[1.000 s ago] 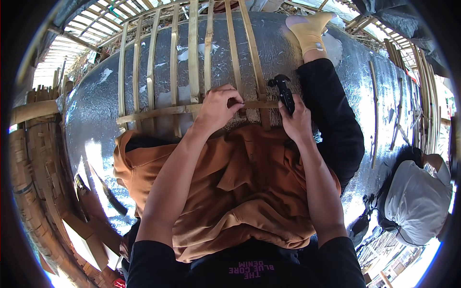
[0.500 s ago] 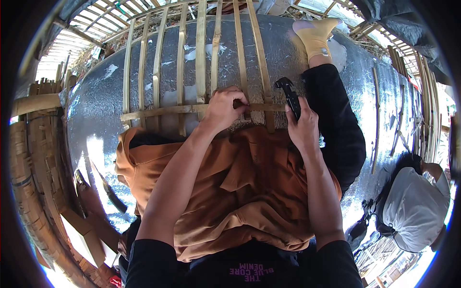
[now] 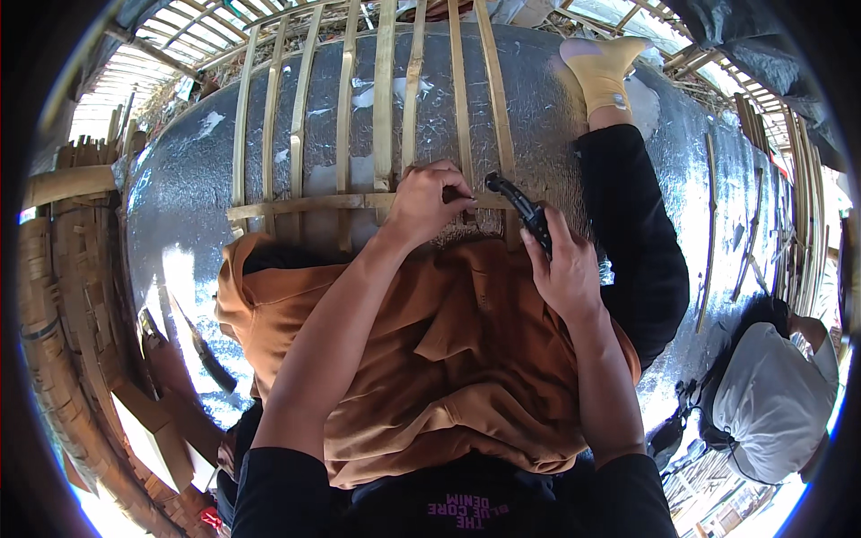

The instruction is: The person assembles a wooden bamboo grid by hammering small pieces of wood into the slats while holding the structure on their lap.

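Note:
Several long bamboo strips (image 3: 384,99) lie side by side, running away from me, with a cross strip (image 3: 309,203) over their near ends. My left hand (image 3: 429,199) rests at the cross strip, thumb and fingertips pinched together above a crossing; whatever is between them is too small to make out. My right hand (image 3: 571,269) is wrapped around the handle of a black claw hammer (image 3: 525,208). The hammer's head is just to the right of my left fingertips, over the cross strip. A brown cloth garment (image 3: 430,350) covers my lap below both hands.
A silvery sheet (image 3: 197,170) lies under the strips. My right leg (image 3: 632,224) stretches out on the right, with a yellow sock (image 3: 603,76). A person in a white shirt (image 3: 771,390) sits at the lower right. Woven bamboo (image 3: 67,359) and a box (image 3: 157,439) stand at left.
The hammer has swung left and its head has come down beside my left fingertips. My left hand stays pinched at the cross strip. The whole view has shifted slightly.

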A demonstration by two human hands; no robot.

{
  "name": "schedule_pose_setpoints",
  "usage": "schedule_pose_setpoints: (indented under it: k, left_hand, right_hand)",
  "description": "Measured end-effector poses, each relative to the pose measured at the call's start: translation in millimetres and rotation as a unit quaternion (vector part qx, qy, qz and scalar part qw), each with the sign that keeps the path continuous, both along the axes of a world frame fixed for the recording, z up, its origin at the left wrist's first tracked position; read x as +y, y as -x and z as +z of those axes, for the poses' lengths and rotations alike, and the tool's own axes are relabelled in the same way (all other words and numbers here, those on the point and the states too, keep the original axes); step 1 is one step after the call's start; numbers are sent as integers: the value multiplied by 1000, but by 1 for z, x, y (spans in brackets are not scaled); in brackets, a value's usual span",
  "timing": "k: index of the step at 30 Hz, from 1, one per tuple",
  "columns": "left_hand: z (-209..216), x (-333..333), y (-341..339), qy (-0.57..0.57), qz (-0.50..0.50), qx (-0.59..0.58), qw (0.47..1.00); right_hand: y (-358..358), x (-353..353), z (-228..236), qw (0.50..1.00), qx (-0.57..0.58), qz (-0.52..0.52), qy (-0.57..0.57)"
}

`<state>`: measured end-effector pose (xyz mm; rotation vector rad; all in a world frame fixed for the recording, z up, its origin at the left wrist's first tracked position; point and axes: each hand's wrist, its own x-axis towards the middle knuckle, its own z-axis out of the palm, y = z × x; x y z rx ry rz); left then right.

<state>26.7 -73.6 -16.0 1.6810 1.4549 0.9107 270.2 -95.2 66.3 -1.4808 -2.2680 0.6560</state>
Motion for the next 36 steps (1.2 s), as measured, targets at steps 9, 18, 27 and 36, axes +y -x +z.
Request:
schedule_pose_setpoints:
  k: [9,18,27,36]
  left_hand:
    - [3,-1,0,-13,-20,29,999]
    - [-1,-1,2,-17,-11,19,1000]
    - [5,-3,1,-7,-12,25,1000]
    - [2,-3,2,6,-3,69,998]
  right_hand:
    - [-2,-7,-13,994,-85,60,-22]
    - [3,-10,-17,994,-91,64,-10]
    - [2,-12,-22,996,-67,63,-21]
    - [5,-14,-18,995,-72,61,-17]
